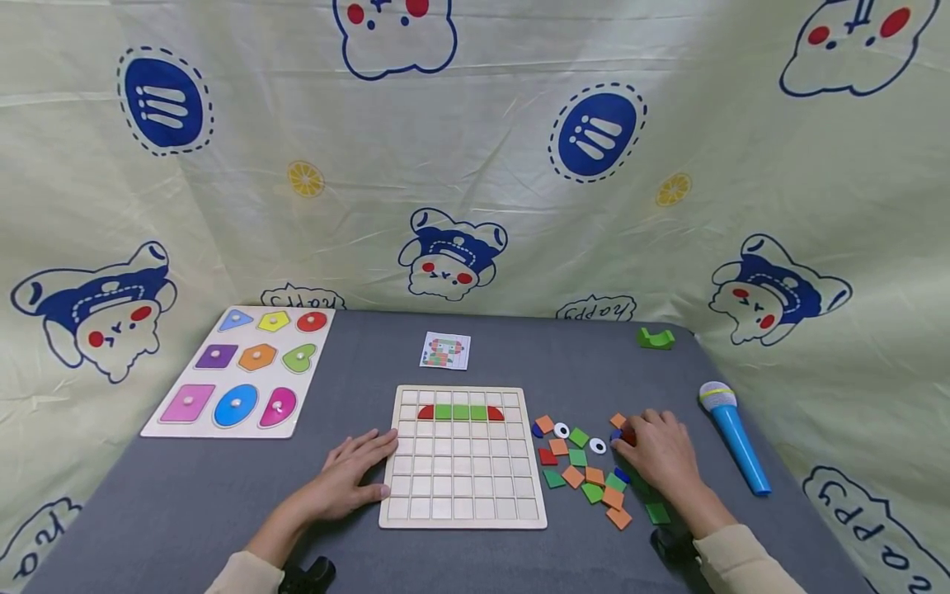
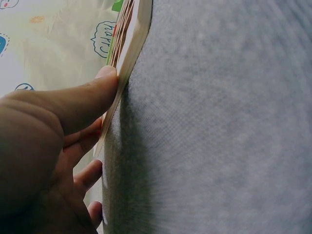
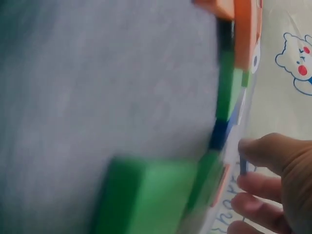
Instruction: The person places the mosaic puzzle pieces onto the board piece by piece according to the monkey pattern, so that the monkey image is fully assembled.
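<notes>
Grid board [image 1: 441, 484] at the centre of the grey desk [image 1: 371, 355] looks barely begun: five red and green pieces [image 1: 461, 412] fill part of its second row; loose tiles [image 1: 577, 457] lie unplaced at three o'clock. Left hand [image 1: 343, 480], fingers extended, touches the nine-o'clock edge; right hand [image 1: 660, 450] bends its fingers over tiles, whether pinching one I cannot tell. Patterned cloth [image 1: 475, 148] hangs beyond, at twelve.

shape puzzle [image 1: 276, 379]: left | blue microphone [image 1: 742, 445]: right | green curved block [image 1: 656, 342]: far right corner

Wooden grid board, smooth [image 1: 463, 523]; matt cloth tabletop [image 1: 356, 355].
</notes>
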`<state>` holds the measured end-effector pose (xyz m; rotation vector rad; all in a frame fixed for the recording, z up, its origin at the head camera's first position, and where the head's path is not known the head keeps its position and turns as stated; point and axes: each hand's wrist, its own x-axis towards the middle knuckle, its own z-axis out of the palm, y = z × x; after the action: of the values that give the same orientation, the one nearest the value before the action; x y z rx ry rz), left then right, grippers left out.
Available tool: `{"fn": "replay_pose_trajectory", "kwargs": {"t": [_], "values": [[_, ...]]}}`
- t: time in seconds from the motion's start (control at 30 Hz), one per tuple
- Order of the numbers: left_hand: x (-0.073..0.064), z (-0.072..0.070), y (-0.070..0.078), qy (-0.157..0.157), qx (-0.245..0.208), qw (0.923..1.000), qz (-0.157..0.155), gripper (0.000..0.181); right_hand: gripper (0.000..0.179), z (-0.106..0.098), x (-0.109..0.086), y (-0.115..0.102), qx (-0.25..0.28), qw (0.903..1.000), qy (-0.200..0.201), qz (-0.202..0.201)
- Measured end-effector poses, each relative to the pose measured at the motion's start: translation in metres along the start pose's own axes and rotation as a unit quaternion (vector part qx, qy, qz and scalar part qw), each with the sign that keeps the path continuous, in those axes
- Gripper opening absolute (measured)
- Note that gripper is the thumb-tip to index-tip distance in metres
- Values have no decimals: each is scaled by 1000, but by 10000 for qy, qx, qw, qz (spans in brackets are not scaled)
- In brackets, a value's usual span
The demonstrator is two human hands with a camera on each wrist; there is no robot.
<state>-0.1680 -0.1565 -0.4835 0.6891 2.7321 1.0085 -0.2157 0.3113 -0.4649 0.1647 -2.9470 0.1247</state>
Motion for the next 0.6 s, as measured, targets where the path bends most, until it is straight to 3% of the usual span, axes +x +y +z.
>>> {"fn": "replay_pose_trajectory", "kwargs": {"t": [0.17,0.43,0.6], "values": [[0,1,0,19,-12,10000,-31,65,29,-6,-1,-21,338,9991,125,-231],[1,2,-1,-46,-72,9999,-83,65,26,-8,5,-80,677,9925,527,-865],[1,1,-2,-9,-33,10000,-40,66,23,-6,11,-118,1047,9865,370,-1205]]}}
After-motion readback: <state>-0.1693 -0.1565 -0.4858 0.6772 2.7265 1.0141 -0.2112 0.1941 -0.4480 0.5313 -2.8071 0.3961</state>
